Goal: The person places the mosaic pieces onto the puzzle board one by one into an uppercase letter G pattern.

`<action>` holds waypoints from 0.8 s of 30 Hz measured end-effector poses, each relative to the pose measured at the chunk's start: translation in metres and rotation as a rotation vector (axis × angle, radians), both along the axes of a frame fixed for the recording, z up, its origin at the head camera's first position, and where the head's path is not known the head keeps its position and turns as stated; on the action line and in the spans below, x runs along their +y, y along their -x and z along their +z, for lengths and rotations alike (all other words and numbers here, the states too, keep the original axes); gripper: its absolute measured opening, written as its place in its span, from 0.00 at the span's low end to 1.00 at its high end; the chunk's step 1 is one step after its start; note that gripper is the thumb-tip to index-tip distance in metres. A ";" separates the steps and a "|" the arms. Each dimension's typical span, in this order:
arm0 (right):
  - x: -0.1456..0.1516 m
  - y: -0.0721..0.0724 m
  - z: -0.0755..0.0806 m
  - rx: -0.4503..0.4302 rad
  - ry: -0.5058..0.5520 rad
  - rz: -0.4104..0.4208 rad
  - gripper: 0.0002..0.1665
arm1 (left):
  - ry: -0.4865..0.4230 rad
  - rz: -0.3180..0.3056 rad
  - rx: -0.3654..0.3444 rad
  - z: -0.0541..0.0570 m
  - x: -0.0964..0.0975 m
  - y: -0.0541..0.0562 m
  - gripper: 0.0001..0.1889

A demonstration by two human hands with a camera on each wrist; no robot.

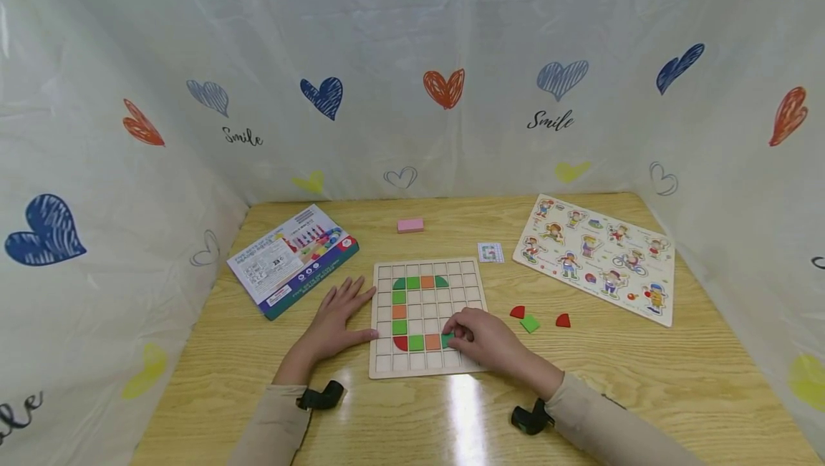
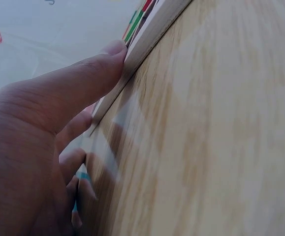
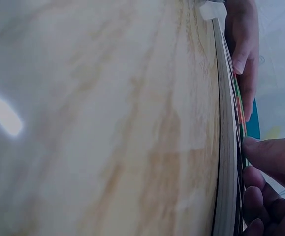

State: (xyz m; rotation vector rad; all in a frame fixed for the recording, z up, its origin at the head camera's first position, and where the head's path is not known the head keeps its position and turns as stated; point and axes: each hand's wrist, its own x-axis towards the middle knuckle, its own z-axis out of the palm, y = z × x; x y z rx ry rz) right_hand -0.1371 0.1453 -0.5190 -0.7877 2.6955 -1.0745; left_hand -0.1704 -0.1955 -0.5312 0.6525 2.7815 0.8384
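Note:
A square wooden grid board (image 1: pixel 456 298) lies on the table, with green, orange, red and dark green pieces set in a C shape. My left hand (image 1: pixel 335 319) is spread flat at the board's left side, its thumb (image 2: pixel 90 73) touching the edge. Over the lower right of the board, my right hand (image 1: pixel 483 337) pinches a dark green quarter-circle piece (image 1: pixel 447 341) between thumb and curled fingers, at the end of the bottom row. Two red quarter-circle pieces (image 1: pixel 563 321) and a green square piece (image 1: pixel 530 323) lie right of the board.
Behind the left hand lies a game box (image 1: pixel 293 258). A pink block (image 1: pixel 409 225) sits at the back. A small pattern card (image 1: pixel 490 253) rests beside the board's top right corner, near a picture puzzle board (image 1: pixel 596 258). Printed white sheeting (image 1: pixel 387 144) hangs around the table.

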 end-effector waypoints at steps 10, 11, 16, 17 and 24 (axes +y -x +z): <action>0.013 -0.004 0.000 -0.033 0.049 -0.019 0.05 | 0.000 0.001 0.001 0.000 0.000 0.000 0.47; 0.016 -0.005 -0.001 -0.031 0.057 -0.025 0.05 | 0.000 0.000 0.001 0.000 0.000 0.000 0.47; 0.038 -0.006 -0.001 -0.021 0.077 -0.088 0.07 | -0.006 -0.005 0.006 0.000 0.000 0.000 0.47; 0.043 -0.006 -0.001 -0.015 0.074 -0.107 0.08 | -0.007 -0.006 0.008 -0.001 0.000 0.000 0.47; 0.081 -0.011 0.000 0.055 0.028 -0.260 0.10 | -0.001 -0.005 0.006 -0.001 0.000 0.000 0.47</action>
